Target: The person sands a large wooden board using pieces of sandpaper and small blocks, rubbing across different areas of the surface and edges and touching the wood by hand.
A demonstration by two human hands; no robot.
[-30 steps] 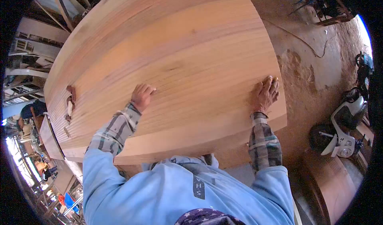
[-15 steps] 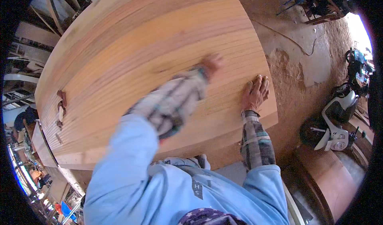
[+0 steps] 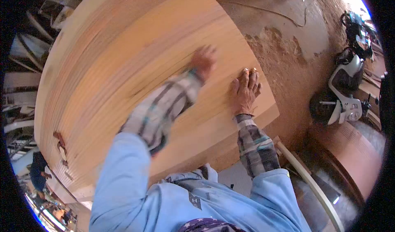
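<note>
A broad, light-brown wooden panel [image 3: 123, 47] with streaked grain fills the middle of the view. My left hand [image 3: 203, 61] is over its surface, palm side down and smeared by motion. Whether anything lies under its fingers is hidden. Thin dark lines run along the wood near that wrist. Close to the panel's right edge, my right hand [image 3: 246, 88] rests flat on the wood, fingers stretched out and holding nothing. Small dark brown pieces [image 3: 60, 145] lie on the panel at the far left.
A white motor scooter [image 3: 345, 92] stands at the right. Below it is a curved reddish-brown board [image 3: 349, 149], beside a pale strip [image 3: 308, 178]. A cord [image 3: 267, 12] crosses the dusty floor. Another person [image 3: 39, 170] is at the far left. Timber pieces crowd the upper left.
The view has turned, so the panel appears tilted and shifted left. My left hand has moved a little over the wood; my right hand stays flat near the edge.
</note>
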